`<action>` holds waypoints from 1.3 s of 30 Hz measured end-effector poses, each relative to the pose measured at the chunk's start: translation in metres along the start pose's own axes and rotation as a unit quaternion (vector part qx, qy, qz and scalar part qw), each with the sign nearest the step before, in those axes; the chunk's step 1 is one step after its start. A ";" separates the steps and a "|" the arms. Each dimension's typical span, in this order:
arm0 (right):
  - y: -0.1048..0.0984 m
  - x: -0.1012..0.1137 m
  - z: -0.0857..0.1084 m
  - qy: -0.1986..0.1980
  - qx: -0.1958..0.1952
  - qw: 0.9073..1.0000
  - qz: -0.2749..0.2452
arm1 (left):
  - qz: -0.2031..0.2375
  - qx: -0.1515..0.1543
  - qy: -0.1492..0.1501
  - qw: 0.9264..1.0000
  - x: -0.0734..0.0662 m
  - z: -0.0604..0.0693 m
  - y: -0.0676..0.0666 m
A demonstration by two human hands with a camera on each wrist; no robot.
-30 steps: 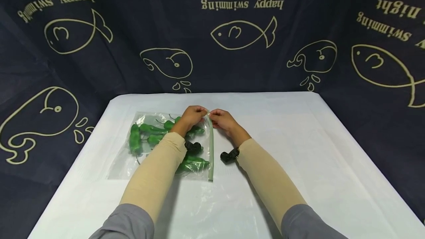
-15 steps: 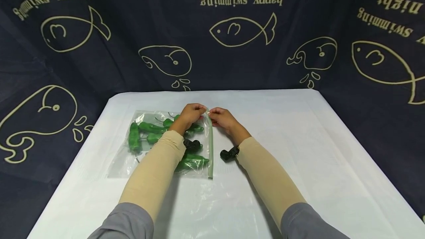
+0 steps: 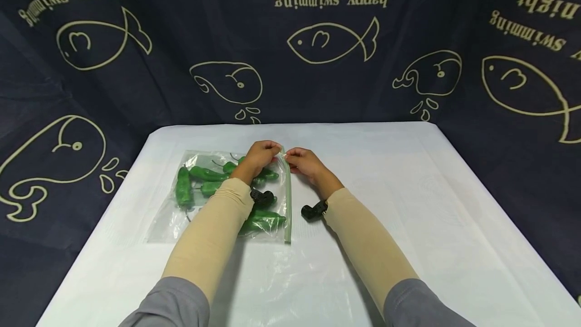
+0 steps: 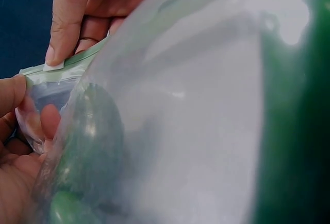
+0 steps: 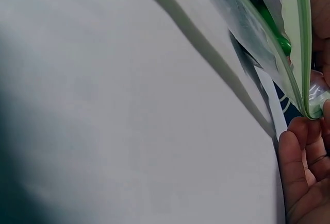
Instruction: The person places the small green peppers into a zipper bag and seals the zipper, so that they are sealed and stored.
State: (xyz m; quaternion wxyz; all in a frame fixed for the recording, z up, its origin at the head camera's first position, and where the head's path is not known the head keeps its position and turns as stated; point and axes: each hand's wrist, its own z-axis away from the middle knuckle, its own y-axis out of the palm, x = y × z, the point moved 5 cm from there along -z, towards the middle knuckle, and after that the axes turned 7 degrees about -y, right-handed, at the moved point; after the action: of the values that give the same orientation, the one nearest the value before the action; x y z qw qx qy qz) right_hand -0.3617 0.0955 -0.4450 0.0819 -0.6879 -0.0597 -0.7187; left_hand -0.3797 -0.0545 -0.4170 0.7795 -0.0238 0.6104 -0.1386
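Note:
A clear zip bag [image 3: 163, 226] with a green zip strip [image 3: 288, 206] lies on the table, its mouth facing right. Several green peppers [image 3: 183, 188] are inside. At the bag's far right corner my left hand [image 3: 260, 159] pinches the end of the strip. My right hand [image 3: 309, 164] pinches the strip right beside it. In the left wrist view a small white slider [image 4: 53, 66] sits on the strip under a right fingertip. From the right wrist view the two lips of the mouth stand apart and meet at the held corner. My left forearm hides part of the peppers.
A white-covered table [image 3: 408, 206] extends around the bag. Behind it hangs a dark blue cloth [image 3: 336, 90] printed with fish, whales and lettering. Black wrist cameras [image 3: 313, 212] are worn on both wrists, the left one over the bag.
The head view has shifted slightly. Both hands keep pinching the bag's far corner with hardly any movement, and the peppers lie as before.

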 end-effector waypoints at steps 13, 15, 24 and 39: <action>-0.001 0.002 0.001 -0.002 0.005 1.000 0.008 | 0.019 0.006 -0.008 1.000 0.001 -0.003 -0.003; -0.001 0.002 0.001 -0.002 0.005 1.000 0.009 | 0.022 0.007 -0.010 1.000 0.000 -0.002 -0.003; -0.002 0.003 0.002 -0.008 0.012 1.000 0.023 | 0.036 0.006 -0.009 0.999 -0.003 0.000 -0.002; 0.000 0.000 0.008 -0.007 0.028 0.999 0.040 | 0.036 0.001 -0.018 0.999 0.002 -0.001 -0.004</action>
State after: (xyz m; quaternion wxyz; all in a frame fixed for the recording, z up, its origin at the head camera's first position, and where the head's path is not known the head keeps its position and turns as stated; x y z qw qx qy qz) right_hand -0.3535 0.0967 -0.4442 0.1297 -0.6920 -0.0525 -0.7082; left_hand -0.3805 -0.0587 -0.4182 0.7949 -0.0029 0.5966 -0.1106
